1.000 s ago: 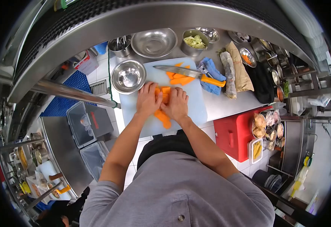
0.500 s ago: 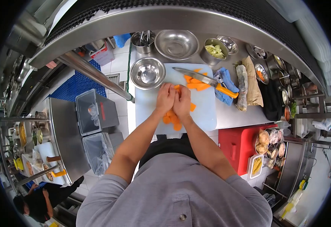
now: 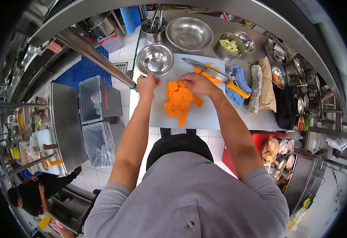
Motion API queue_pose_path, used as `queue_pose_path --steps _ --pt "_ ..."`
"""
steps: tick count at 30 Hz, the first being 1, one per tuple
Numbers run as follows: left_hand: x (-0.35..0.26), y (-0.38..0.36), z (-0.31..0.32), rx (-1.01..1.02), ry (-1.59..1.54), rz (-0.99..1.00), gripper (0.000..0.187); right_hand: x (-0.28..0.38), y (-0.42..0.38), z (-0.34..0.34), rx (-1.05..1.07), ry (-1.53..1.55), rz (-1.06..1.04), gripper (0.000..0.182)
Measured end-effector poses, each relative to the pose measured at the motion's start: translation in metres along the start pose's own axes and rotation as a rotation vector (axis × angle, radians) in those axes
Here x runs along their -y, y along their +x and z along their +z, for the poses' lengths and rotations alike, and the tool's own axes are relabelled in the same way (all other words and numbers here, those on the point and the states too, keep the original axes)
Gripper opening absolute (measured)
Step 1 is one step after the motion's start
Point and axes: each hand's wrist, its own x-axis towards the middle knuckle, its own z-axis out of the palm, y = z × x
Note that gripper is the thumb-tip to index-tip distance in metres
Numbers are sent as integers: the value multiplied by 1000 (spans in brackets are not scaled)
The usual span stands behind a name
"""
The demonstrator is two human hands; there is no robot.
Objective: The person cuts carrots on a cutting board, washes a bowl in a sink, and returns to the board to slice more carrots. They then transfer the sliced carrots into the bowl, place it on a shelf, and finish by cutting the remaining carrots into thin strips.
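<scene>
A heap of orange carrot slices (image 3: 176, 99) lies on the white cutting board (image 3: 159, 115). At the near rim of a shiny metal bowl (image 3: 155, 60), my left hand (image 3: 147, 85) has its fingers closed on the edge. My right hand (image 3: 200, 84) rests at the upper right of the heap, fingers reaching loosely over the topmost slices. A knife (image 3: 213, 73) with a yellow handle lies across the board's far right, blade pointing left. More carrot pieces (image 3: 209, 66) sit around and beneath its blade.
Behind the board stand a perforated bowl (image 3: 189, 33), a pot with utensils (image 3: 154, 29) and a pot of cut greens (image 3: 230, 44). Blue cloth (image 3: 239, 81) and a brown paper package (image 3: 266, 85) lie rightward. Grey bins (image 3: 92, 101) stand left; another person (image 3: 34, 194) is lower left.
My hands have parted from the carrot pile, uncovering it. The left went left to the bowl's rim; the right shifted to the pile's right. The camera view shifted too.
</scene>
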Motion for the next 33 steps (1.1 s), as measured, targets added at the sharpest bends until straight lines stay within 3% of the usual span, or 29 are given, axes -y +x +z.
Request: queue_pose_path --steps 4,7,9,11,15,17,22,26,33 --pt "-7 -25 -5 -29 87 138 27 -8 -3 1 -15 -71 -64 35" --pt "2 -79 -39 -92 220 239 28 -6 2 17 -101 -295 -287 41" --pt "14 -129 -90 -85 358 163 26 -4 -4 25 -212 -402 -274 44" --pt "8 -198 -132 -42 472 24 25 -8 -9 27 -169 -403 -272 41" --pt "60 -263 -178 8 327 -403 30 -22 -27 45 -294 -311 -253 38" --pt "106 -258 -169 10 403 -411 31 -24 -39 54 -356 -292 -250 37" --pt "187 -206 -113 153 195 -395 32 -15 -69 78 -594 -248 -168 29" --pt "183 -185 -78 229 73 -406 28 5 -93 111 -728 -294 -1 27" --pt "169 -170 -91 378 -42 -419 22 44 -125 169 -911 -243 206 30"
